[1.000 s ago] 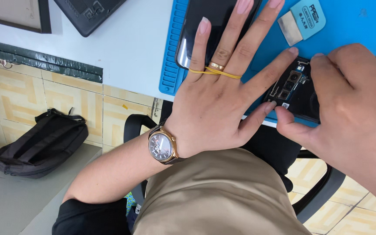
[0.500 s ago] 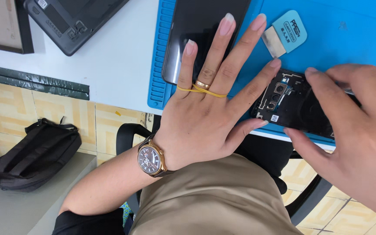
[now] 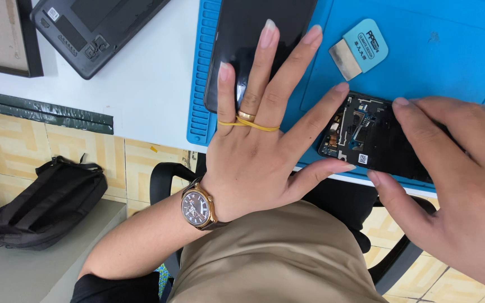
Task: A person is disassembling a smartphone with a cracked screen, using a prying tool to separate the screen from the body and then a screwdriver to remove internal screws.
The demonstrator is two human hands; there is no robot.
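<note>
Left hand (image 3: 259,151) lies flat and spread wide, palm down, fingers fanned toward the far side of the mat (image 3: 456,50). It grips nothing: three fingers rest on the black panel (image 3: 242,39), while forefinger and thumb stretch right to pinch the left end of the opened phone (image 3: 377,140). A yellow band (image 3: 248,123) loops its middle fingers beside a gold ring, and a watch (image 3: 197,207) sits on the wrist.

Right hand (image 3: 456,185) comes in from the right, half open and arched over the phone (forefinger on the far edge, thumb at the near edge), a loose hold on the sides rather than a closed grip.

The phone lies at the near edge of the mat, back off, circuitry up, long axis running left to right and tilting slightly nearer toward the right; its right end is hidden under the hand.

Just beyond it lies a blue scraper (image 3: 360,47), blade pointing left. Far left on the white table (image 3: 136,95) sits a dark tablet shell (image 3: 91,28). Below, a black backpack (image 3: 40,202) rests on a grey ledge.
</note>
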